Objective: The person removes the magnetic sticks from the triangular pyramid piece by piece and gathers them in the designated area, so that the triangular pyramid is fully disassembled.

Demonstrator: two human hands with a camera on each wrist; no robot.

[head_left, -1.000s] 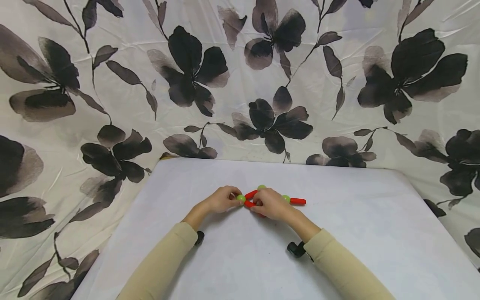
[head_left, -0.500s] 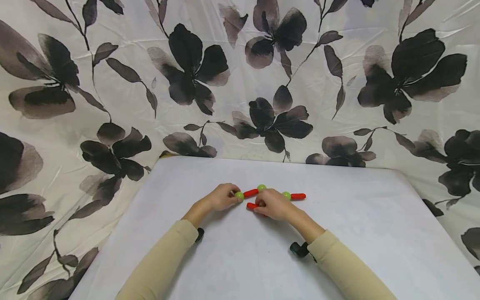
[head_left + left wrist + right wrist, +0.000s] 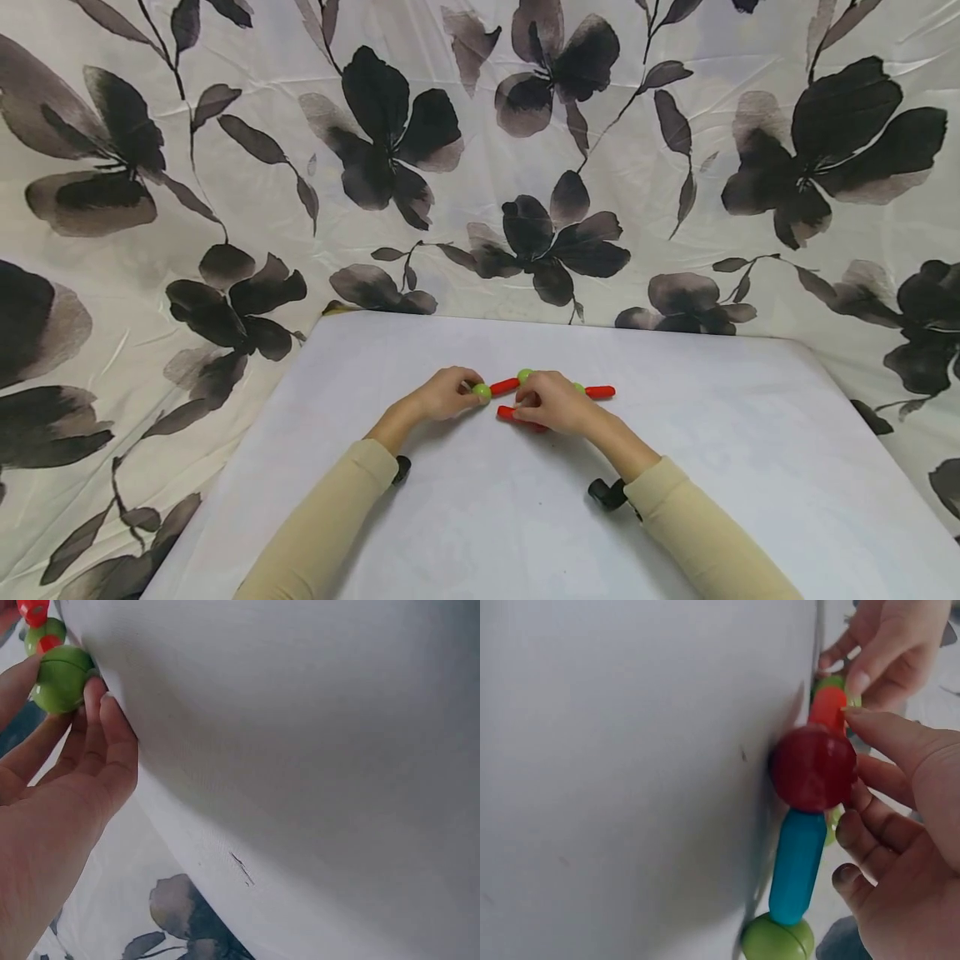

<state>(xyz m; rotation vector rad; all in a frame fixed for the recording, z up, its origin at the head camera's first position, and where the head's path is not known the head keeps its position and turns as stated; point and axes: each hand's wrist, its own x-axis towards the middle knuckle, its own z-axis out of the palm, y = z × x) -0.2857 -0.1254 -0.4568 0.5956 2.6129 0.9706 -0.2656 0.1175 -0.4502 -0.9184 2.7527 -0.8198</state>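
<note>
The left hand (image 3: 442, 394) pinches a glossy green ball (image 3: 482, 391) at the left end of a chain of rods and balls lying on the white table (image 3: 480, 517). From that ball a red rod (image 3: 504, 386) slants up to a second green ball (image 3: 524, 375). The right hand (image 3: 551, 402), just right of the left, grips a loose red rod (image 3: 508, 412) near the chain; its wrist view shows a blue rod (image 3: 796, 866) too. Right of this grip, another red rod (image 3: 600, 391) ends the chain.

Left hand (image 3: 52, 802) fingers (image 3: 105, 742) pinch green ball (image 3: 61, 678) (table edge).
</note>
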